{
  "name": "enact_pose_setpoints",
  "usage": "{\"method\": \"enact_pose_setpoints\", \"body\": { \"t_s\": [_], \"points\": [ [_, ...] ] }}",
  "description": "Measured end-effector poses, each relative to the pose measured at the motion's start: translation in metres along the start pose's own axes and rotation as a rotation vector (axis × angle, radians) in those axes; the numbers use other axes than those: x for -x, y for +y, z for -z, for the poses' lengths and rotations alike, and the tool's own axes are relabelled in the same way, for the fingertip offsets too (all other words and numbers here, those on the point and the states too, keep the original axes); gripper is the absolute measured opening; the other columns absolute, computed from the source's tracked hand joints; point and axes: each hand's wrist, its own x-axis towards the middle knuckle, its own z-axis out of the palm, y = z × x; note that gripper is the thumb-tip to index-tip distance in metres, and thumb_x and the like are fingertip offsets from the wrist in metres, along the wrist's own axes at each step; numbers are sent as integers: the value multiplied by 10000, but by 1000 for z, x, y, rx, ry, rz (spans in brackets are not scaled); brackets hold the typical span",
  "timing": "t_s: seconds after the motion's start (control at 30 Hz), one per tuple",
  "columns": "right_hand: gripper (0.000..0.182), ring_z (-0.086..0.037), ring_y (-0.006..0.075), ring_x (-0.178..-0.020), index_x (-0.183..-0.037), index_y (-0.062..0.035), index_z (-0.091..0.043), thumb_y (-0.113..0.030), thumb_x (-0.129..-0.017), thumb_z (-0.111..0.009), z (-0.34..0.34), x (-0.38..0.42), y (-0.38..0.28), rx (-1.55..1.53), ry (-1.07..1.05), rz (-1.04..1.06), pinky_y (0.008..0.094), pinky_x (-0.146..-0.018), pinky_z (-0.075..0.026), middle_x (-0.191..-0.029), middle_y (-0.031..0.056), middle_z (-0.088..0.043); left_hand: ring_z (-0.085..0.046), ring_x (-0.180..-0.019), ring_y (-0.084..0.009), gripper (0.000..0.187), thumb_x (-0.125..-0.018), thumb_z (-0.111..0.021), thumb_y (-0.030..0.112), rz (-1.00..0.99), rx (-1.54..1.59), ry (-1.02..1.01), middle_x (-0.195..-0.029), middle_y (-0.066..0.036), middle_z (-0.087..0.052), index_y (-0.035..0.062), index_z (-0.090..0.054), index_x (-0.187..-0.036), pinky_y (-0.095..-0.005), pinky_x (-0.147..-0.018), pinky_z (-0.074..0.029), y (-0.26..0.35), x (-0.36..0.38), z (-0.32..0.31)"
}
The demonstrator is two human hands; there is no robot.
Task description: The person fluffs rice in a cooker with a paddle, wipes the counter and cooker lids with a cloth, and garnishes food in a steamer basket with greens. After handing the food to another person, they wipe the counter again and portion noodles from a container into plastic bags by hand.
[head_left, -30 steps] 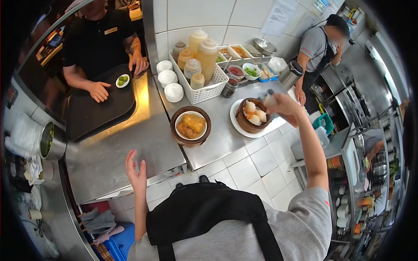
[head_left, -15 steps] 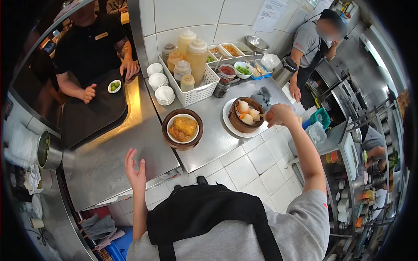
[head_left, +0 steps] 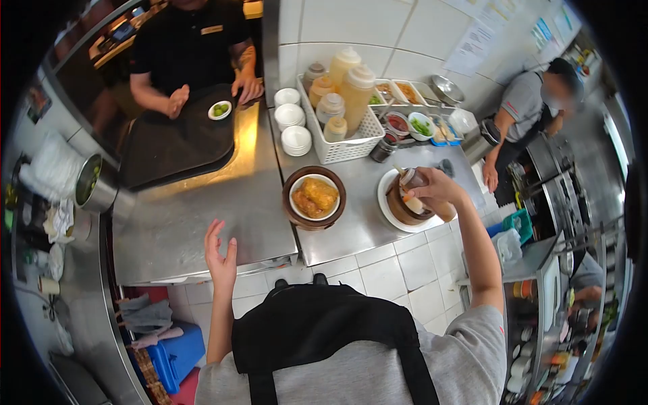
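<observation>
In my right hand [head_left: 435, 189] is a small squeeze bottle [head_left: 413, 179], my fingers wrapped round it. It sits tilted above a bamboo steamer [head_left: 399, 202], which rests on a white plate [head_left: 385, 196] at the counter's right. The hand and bottle cover most of the dumplings inside. My left hand [head_left: 221, 251] hangs over the counter's front edge, fingers spread, holding nothing. To its right stands another round steamer [head_left: 289, 202] with a white bowl of golden-brown food [head_left: 315, 197].
A white basket of sauce bottles [head_left: 347, 145] stands by the wall, beside stacked small white bowls [head_left: 295, 140]. Across the counter [head_left: 202, 229], a person in black [head_left: 185, 47] stands at a dark tray [head_left: 162, 155] with a small bowl of green fruit. Another person [head_left: 526, 111] stands at far right.
My right hand has brought the bottle over the steamer, hiding most of the dumplings. The whole view has shifted, so the counter sits further right. My left hand stays spread.
</observation>
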Motion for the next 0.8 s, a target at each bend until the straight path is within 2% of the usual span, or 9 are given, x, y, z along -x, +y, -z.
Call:
{"method": "enact_pose_setpoints", "body": {
  "t_s": [0.1,0.17,0.23,0.27,0.4,0.53,0.6,0.73,0.8],
  "points": [
    [611,-593,301,-800,-981,13,-575,-460,-631,-738,-28,-16,-36,114,-47,185,372,-701,-443,-811,170,-615,-414,-1203,-255,401,-800,-586,80,11,7,27,-1327,-118,-422,90,-517,-1196,-381,-917,-369,2,4,4],
    [603,-602,335,-825,-970,4,-574,-460,-623,-740,-43,-20,-77,252,-89,197,394,-701,-455,-834,188,-622,-418,-1198,-256,396,-799,-587,79,16,-9,39,-1323,-117,-426,89,-522,-1189,-379,-914,-370,6,5,7],
    [585,-608,345,-832,-949,-15,-576,-464,-612,-743,-58,-25,-106,592,-185,114,422,-703,-470,-855,171,-634,-423,-1192,-257,390,-797,-587,78,15,-23,45,-1320,-116,-430,88,-527,-1183,-377,-911,-372,8,6,11],
    [564,-623,315,-810,-918,-34,-579,-465,-598,-751,-65,-30,-110,628,-149,201,416,-689,-490,-838,137,-641,-425,-1188,-259,387,-795,-589,76,18,-24,47,-1316,-117,-433,86,-532,-1177,-376,-909,-373,9,6,13],
    [572,-634,284,-808,-926,-48,-586,-465,-578,-765,-80,-50,-135,786,-112,319,375,-677,-505,-807,113,-647,-433,-1178,-260,387,-785,-591,67,22,-14,65,-1313,-120,-435,83,-537,-1169,-370,-903,-378,7,10,17],
    [561,-638,289,-789,-901,-39,-592,-460,-576,-769,-75,-59,-140,885,-86,252,375,-670,-506,-790,117,-646,-424,-1194,-229,404,-794,-578,73,52,-32,72,-1327,-93,-427,95,-518,-1193,-376,-933,-363,2,15,23],
    [518,-642,288,-776,-845,-38,-596,-445,-579,-775,-69,-53,-139,963,-187,223,382,-660,-507,-773,125,-644,-426,-1192,-229,409,-789,-585,78,52,-38,68,-1322,-91,-433,95,-519,-1192,-371,-924,-366,-1,17,24],
    [499,-633,273,-765,-822,-31,-584,-433,-596,-776,-60,-50,-125,757,-62,232,353,-669,-498,-754,133,-630,-430,-1186,-226,419,-783,-590,74,57,-20,18,-1315,-89,-442,103,-519,-1195,-363,-909,-374,-6,14,15],
    [501,-609,211,-756,-890,-18,-577,-409,-642,-768,-54,-69,-99,252,-125,217,317,-702,-482,-784,115,-630,-451,-1165,-265,405,-769,-600,59,15,12,-41,-1293,-132,-453,70,-536,-1169,-358,-896,-390,2,7,3]
  ]
}}
